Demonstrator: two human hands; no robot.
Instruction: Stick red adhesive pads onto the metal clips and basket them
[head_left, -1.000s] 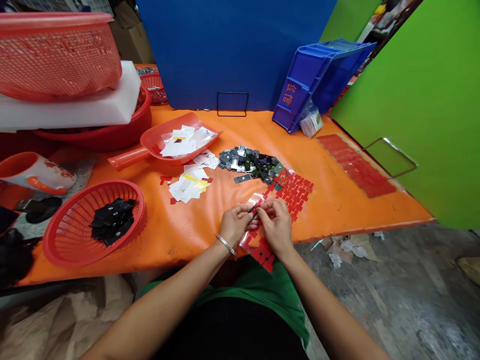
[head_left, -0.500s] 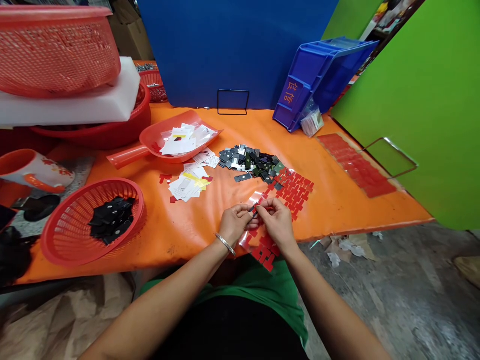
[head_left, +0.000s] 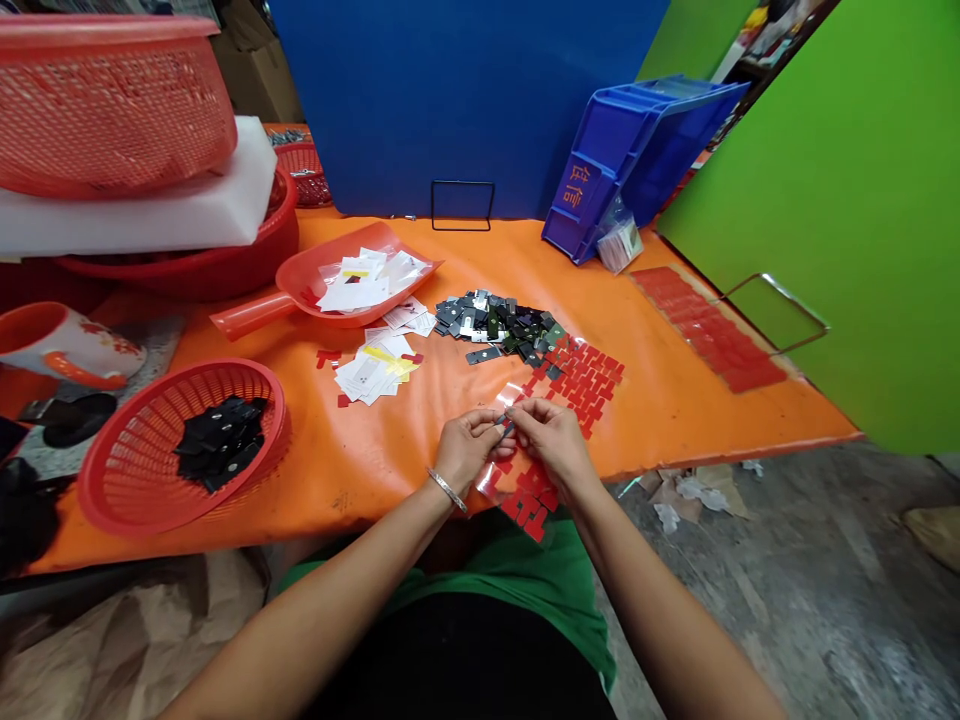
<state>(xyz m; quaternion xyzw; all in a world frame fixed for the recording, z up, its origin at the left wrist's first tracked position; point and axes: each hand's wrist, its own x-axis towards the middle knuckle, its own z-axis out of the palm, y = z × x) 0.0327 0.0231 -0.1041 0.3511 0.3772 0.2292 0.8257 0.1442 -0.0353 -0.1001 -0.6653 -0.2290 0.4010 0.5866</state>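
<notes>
My left hand (head_left: pixel 470 447) pinches a small dark flat plate (head_left: pixel 508 430) above the near part of the table. From the other side my right hand (head_left: pixel 551 432) closes its thumb and fingertips on the same plate; what else the fingertips hold is too small to tell. Beneath both hands lies a clear sheet with red T-shaped stickers (head_left: pixel 529 495), its near end hanging over the table edge. More red stickers (head_left: pixel 589 378) spread beyond my right hand. Behind them is a heap of dark and shiny small plates (head_left: pixel 499 322).
A red basket (head_left: pixel 94 440) with black plates stands at left. A red scoop (head_left: pixel 296 280) holds white papers, with more papers (head_left: pixel 371 370) before it. A blue bin (head_left: pixel 592 185) and red sheet (head_left: pixel 705 325) are at right. A mug (head_left: pixel 86 340) sits far left.
My right fingertips have shifted slightly on the small dark plate, which shows a little more between my hands. The whole view has moved slightly; the other things stay put.
</notes>
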